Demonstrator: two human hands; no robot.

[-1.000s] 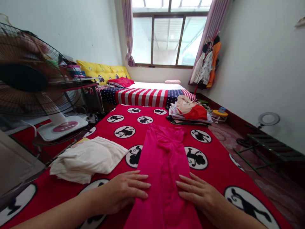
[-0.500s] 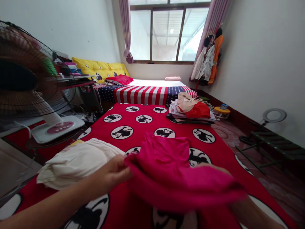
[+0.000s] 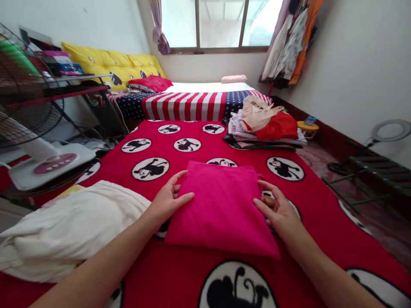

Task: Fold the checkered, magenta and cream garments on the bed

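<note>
A bright pink garment (image 3: 221, 209), folded into a rough square, lies flat on the red bedspread (image 3: 160, 273) in front of me. My left hand (image 3: 170, 196) rests at its left edge, thumb on the cloth and index finger along the side, fingers apart. At the right edge my right hand (image 3: 276, 209) touches the cloth with thumb and index finger spread. Neither hand visibly grips it. To the left, partly behind my left forearm, lies a crumpled cream cloth (image 3: 83, 218).
A pile of clothes (image 3: 269, 124) sits at the bed's far right. The electric fan (image 3: 48, 158) stands on the left, near a small desk (image 3: 73, 85). Beyond is another bed (image 3: 189, 102) with a striped cover. A dark green folding stool (image 3: 379, 171) is on the right.
The pink garment was held up with its near part lifted and blurred; now it lies folded flat. Both hands have moved to its side edges, and the view has tilted down.
</note>
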